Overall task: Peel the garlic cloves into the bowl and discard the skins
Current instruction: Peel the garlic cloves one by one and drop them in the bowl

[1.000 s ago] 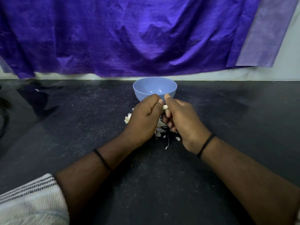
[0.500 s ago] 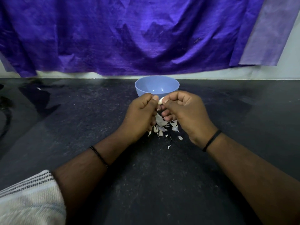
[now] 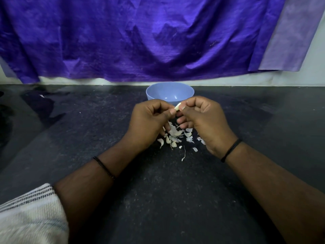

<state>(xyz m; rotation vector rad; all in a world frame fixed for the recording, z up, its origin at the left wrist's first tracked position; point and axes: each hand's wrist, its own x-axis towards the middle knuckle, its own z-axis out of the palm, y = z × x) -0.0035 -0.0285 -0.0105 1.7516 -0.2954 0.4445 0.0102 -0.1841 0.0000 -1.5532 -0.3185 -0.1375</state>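
Observation:
A pale garlic clove [image 3: 177,107] is pinched between the fingertips of my left hand [image 3: 149,120] and my right hand [image 3: 204,118], just in front of the blue bowl [image 3: 154,90]. Both hands have curled fingers and hover above the dark counter. Under and between them lies a pile of white garlic skins and cloves [image 3: 174,136]. The bowl's inside shows only a small pale glint; I cannot tell what it holds.
The dark speckled counter [image 3: 158,199] stretches wide around the hands. A purple cloth [image 3: 140,37] hangs on the wall behind the bowl. Loose skin scraps [image 3: 183,157] lie a little nearer to me than the pile.
Both hands have turned palms more upward and drawn slightly apart, exposing the clove between the fingertips and more of the skin pile below.

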